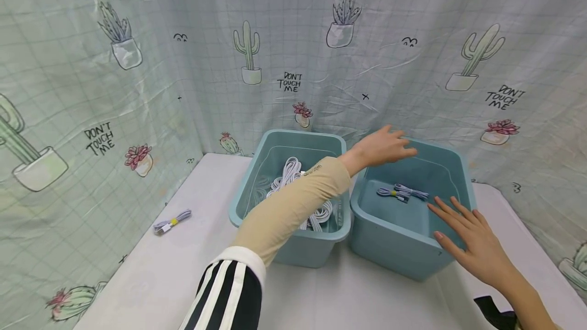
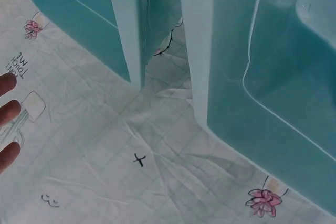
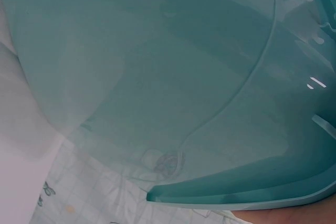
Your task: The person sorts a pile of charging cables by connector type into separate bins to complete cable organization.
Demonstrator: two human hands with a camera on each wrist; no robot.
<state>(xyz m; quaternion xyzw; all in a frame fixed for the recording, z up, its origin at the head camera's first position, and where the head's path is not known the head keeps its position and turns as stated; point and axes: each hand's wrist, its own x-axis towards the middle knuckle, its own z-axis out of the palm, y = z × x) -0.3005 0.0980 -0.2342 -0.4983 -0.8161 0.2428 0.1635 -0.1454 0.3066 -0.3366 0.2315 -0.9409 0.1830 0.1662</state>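
Your left hand [image 1: 382, 147], fingers loosely spread and holding nothing, hovers over the right bin [image 1: 390, 241], above the bundled cable [image 1: 402, 192]; your right hand [image 1: 472, 236] rests flat-fingered on its rim.

**Soft, even light; wrist views blurred at close range**

The head view is bright and evenly lit, with only faint shadows under the two teal plastic bins [image 1: 403, 248] on the white tabletop [image 1: 160, 274]. The glossy cactus-print plastic curtain [image 1: 321, 65] shows pale sheen along its creases, and straight lines bow towards the frame edges. In the right wrist view the bin wall is soft and out of focus, with a small white glare streak. The left fingertips [image 2: 7, 113] are blurred at the frame edge.
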